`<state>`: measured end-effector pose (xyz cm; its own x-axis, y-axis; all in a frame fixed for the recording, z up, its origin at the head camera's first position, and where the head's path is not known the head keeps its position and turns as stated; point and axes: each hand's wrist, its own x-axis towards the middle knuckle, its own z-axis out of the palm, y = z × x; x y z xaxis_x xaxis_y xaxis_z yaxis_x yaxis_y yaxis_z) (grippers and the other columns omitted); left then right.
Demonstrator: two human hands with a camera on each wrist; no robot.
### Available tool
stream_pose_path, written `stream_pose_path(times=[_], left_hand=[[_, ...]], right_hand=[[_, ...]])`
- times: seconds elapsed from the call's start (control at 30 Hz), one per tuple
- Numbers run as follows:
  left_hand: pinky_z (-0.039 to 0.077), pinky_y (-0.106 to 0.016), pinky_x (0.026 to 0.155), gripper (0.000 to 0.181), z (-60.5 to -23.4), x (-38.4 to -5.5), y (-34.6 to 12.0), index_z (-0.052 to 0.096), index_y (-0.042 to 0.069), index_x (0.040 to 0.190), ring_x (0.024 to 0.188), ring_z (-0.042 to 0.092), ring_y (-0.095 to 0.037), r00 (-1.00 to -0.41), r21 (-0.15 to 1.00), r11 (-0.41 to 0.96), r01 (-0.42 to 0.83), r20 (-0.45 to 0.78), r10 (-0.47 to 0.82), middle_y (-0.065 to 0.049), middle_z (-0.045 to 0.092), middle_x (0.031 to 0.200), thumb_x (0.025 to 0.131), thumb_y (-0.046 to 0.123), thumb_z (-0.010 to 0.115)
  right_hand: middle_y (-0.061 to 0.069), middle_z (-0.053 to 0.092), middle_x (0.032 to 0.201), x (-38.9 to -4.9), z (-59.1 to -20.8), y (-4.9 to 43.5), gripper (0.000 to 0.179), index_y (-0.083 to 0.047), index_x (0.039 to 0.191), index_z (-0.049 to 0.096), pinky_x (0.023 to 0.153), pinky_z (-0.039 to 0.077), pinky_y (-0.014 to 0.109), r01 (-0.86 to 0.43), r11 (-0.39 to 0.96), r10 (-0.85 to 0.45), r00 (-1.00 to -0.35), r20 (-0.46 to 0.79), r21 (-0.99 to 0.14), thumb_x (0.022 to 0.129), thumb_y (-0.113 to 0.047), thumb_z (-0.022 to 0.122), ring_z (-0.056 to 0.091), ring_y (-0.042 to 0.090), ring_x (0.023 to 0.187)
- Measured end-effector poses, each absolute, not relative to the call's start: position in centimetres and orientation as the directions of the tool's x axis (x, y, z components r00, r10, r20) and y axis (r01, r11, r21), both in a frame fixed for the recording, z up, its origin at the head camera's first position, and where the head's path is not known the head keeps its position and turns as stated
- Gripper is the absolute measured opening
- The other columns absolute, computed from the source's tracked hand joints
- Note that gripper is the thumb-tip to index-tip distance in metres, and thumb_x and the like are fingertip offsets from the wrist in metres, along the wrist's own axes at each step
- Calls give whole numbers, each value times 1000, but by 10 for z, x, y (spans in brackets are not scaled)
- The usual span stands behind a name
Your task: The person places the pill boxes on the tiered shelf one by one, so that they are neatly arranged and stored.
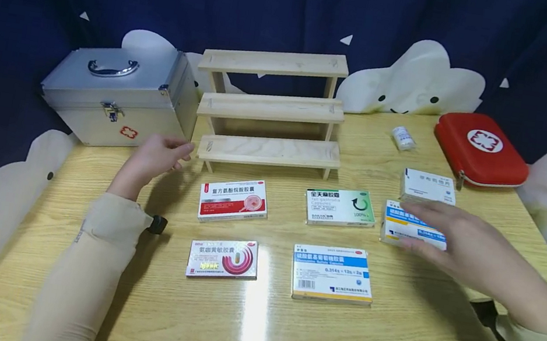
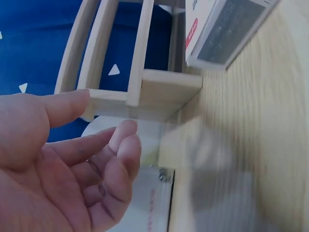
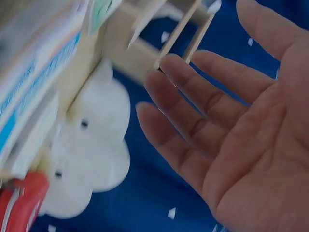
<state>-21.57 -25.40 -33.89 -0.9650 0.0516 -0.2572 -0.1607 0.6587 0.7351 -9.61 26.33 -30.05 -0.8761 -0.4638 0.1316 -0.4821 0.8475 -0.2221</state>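
My left hand (image 1: 155,159) hovers at the left end of a three-step wooden shelf (image 1: 271,149), its fingers loosely bent and nothing in them. In the left wrist view the thumb and fingers of that hand (image 2: 91,164) stand apart before the shelf's end. Over a blue-and-white medicine box (image 1: 405,228) at the right is my right hand (image 1: 469,247), covering part of it. The right wrist view shows this hand (image 3: 231,121) with fingers stretched out and a bare palm. Just behind it lies a smaller white medicine box (image 1: 427,185).
Between the hands lie a red-and-white box (image 1: 233,200), a green-and-white box (image 1: 340,207), a pink-and-white box (image 1: 223,258) and another blue-and-white box (image 1: 332,273). A metal case (image 1: 115,94) stands back left. Back right are a small white bottle (image 1: 403,138) and a red first-aid case (image 1: 502,163).
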Motion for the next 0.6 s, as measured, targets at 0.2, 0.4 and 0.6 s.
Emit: stream_pose_path(times=[0.2,0.4,0.6], left_hand=[[47,-43,86,55,-350,-229,-246,54,1,139,91,61,-28,-959,774,594,-220,-284,15,-17,60,123,101,41,56],[50,-37,81,47,-362,-236,-247,58,-1,133,83,59,-22,-954,775,587,-235,-298,11,-19,60,112,101,33,60],[52,-35,81,41,-368,-241,-247,59,-3,131,90,59,-24,-956,801,549,-237,-293,14,-19,60,111,102,27,58]], right_hand=[[14,60,133,-82,-314,231,63,-10,136,61,92,48,56,-561,787,-579,-815,8,-255,85,-44,77,56,35,122],[8,56,136,-74,-332,213,77,-8,136,60,94,48,51,-599,763,-631,-772,-78,-245,78,-56,78,52,29,124],[13,54,137,-72,-345,211,88,-2,139,55,99,43,54,-584,779,-619,-774,-133,-230,73,-52,84,50,34,125]])
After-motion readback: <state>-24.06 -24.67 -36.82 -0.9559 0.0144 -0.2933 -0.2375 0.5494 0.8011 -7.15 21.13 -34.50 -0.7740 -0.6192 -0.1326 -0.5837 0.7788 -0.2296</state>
